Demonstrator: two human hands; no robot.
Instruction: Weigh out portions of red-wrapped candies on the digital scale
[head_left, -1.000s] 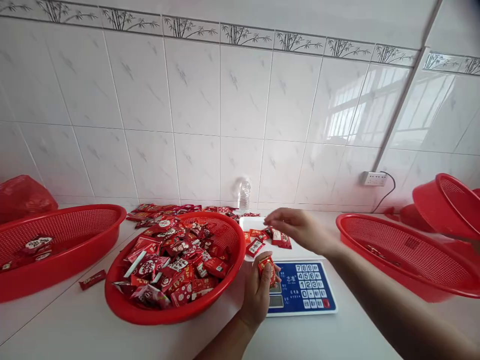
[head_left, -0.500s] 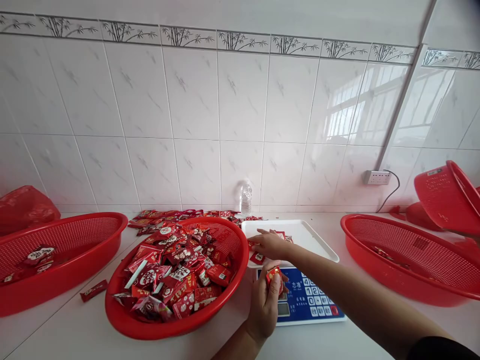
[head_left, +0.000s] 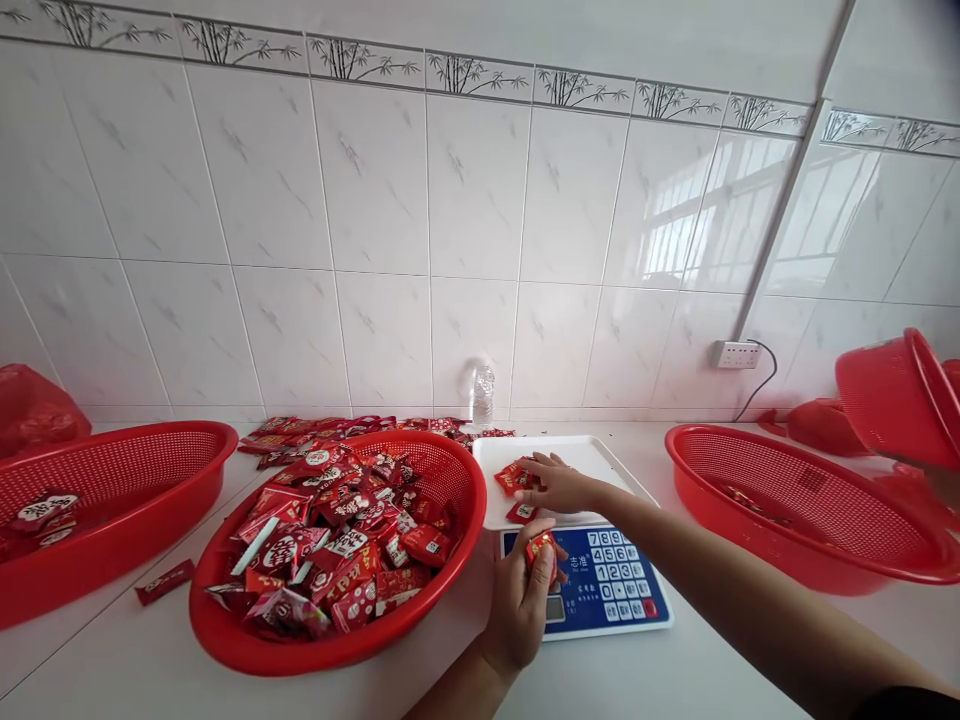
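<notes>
My left hand [head_left: 521, 600] is closed round red packets [head_left: 541, 552], held over the left part of the blue keypad of a scale [head_left: 615, 575]. Above the scale's white tray [head_left: 626, 480], my right hand [head_left: 559, 484] reaches in from the right with its fingers spread. Its fingertips are beside a red packet [head_left: 510, 477] lying on the tray, and another red packet [head_left: 521, 512] lies just below them. Left of the scale stands a red basket [head_left: 480, 500] heaped with small red packets [head_left: 360, 540].
A second red basket [head_left: 112, 530] at the left holds a few packets, with a loose packet [head_left: 165, 582] beside it. Rows of packets [head_left: 300, 432] and a clear bottle [head_left: 483, 395] stand by the wall. Another red basket [head_left: 795, 560] is at the right.
The view has shifted slightly to the right. My right hand's fingers have moved off the left packet, which now shows more fully on the tray. My left hand still holds its packets.
</notes>
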